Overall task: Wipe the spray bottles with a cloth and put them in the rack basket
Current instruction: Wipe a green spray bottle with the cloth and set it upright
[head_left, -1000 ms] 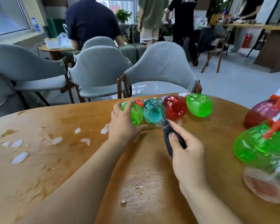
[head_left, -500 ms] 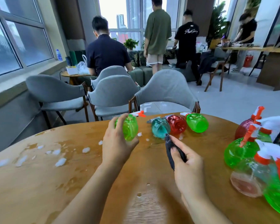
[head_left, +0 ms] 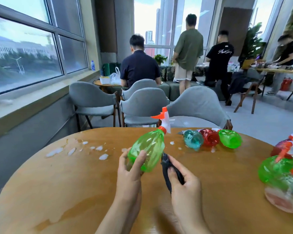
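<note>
My left hand grips a green spray bottle by its base, lifted off the wooden table and tilted, its orange-and-white trigger head pointing up and away. My right hand holds a dark cloth right beside the bottle's lower side. Three more bottles lie in a row at the far edge: teal, red, green. At the right edge stands a cluster of several spray bottles, green and red; whether a basket holds them I cannot tell.
White foam patches and wet streaks lie on the table's left side. Grey chairs stand just behind the table. Several people stand or sit further back near the windows.
My left hand has picked the green bottle out of the row and brought it toward me, off the table. The right hand with the cloth stays close beside it. The camera has tilted up.
</note>
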